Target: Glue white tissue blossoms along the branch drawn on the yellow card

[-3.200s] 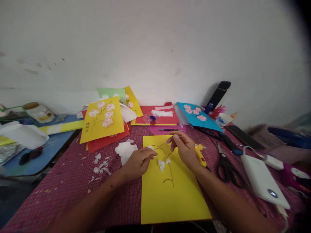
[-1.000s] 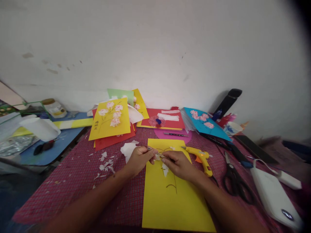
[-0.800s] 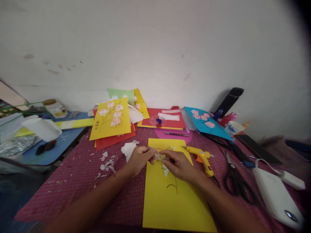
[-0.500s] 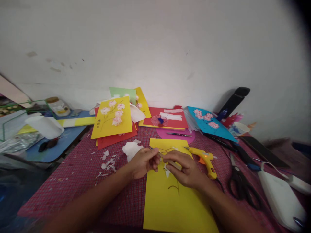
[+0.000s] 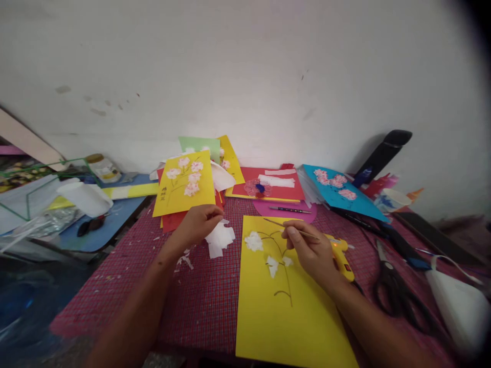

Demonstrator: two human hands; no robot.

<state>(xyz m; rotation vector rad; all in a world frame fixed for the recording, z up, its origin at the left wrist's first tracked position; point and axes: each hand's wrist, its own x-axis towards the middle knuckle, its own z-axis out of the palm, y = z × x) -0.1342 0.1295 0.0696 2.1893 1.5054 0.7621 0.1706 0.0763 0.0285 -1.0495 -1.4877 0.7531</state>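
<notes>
In my right hand (image 5: 307, 245) is a thin wooden stick (image 5: 273, 222), pinched so that it lies slantwise above the top of a yellow sheet (image 5: 264, 317). The sheet carries a drawn brown branch (image 5: 287, 281), a fluffy white paper flower (image 5: 253, 241) at upper left and small white paper pieces (image 5: 272, 266) along the stem. My left hand (image 5: 199, 222) is apart from the sheet, its fingers curled in beside torn white tissue paper (image 5: 220, 239). Whatever those fingers may hold is hidden.
A yellow glue gun (image 5: 339, 255) lies partly behind my right hand, with black scissors (image 5: 399, 291) farther right. Finished flower cards (image 5: 163, 191) are stacked at back left, and a blue card (image 5: 356, 202) rests at back right. A patterned pen (image 5: 289, 209) lies on purple paper.
My hands have parted. The left moved left and back to the white tissue paper, while the right moved slightly right with the stick, uncovering the white pieces on the yellow sheet.
</notes>
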